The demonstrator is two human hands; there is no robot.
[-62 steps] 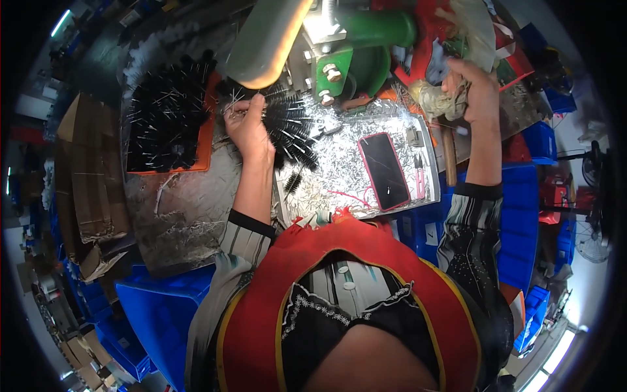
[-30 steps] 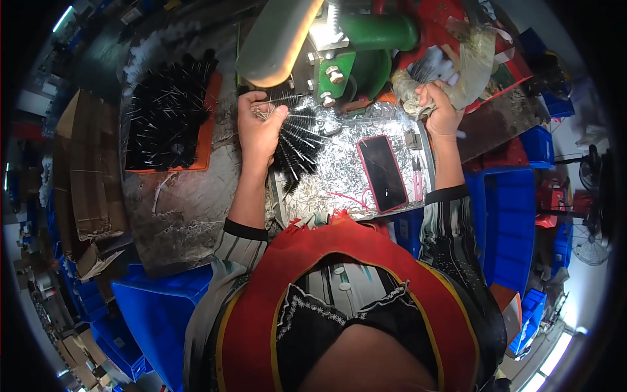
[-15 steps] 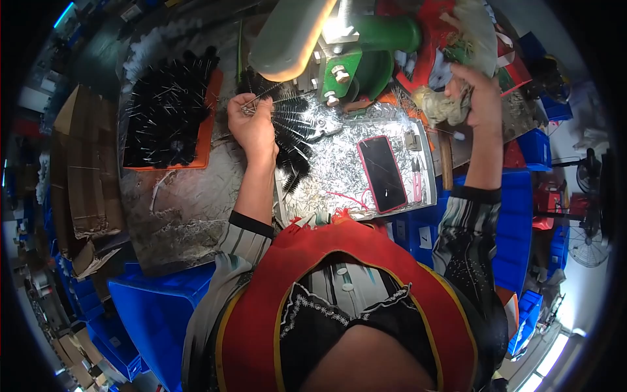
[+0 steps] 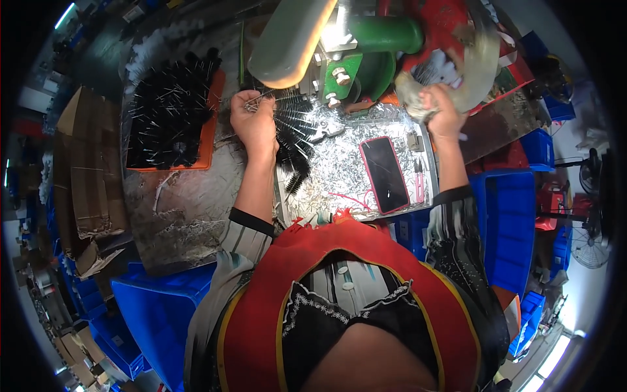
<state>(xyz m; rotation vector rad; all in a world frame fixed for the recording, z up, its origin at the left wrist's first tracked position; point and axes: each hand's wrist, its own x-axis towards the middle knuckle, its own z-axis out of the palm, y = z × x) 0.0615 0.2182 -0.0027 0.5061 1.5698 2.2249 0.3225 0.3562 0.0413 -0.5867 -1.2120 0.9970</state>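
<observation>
My left hand (image 4: 255,124) is closed round the wire stems of several black-bristled wire brushes (image 4: 294,127). Their bristled ends fan out to the right of my fingers, over the edge of a shiny metal tray (image 4: 326,166). My right hand (image 4: 447,116) is closed on a pale, cloth-like wrapped grip (image 4: 408,97) at the right of a green machine (image 4: 349,78). A curved, pale wrapped part (image 4: 482,72) arcs just behind that hand, smeared by motion. A lit lamp (image 4: 287,46) hangs over the machine and hides part of it.
An orange bin (image 4: 208,147) heaped with black brushes (image 4: 170,111) stands on the left. In the tray lie a phone (image 4: 384,173) with a red edge, pink-handled snips (image 4: 418,179) and wire scraps. Blue bins (image 4: 506,228) flank me; a cardboard box (image 4: 91,170) is far left.
My right hand has swung left and slightly toward me, and the wrapped grip has moved left with it. My left hand stays nearly in place with the brushes.
</observation>
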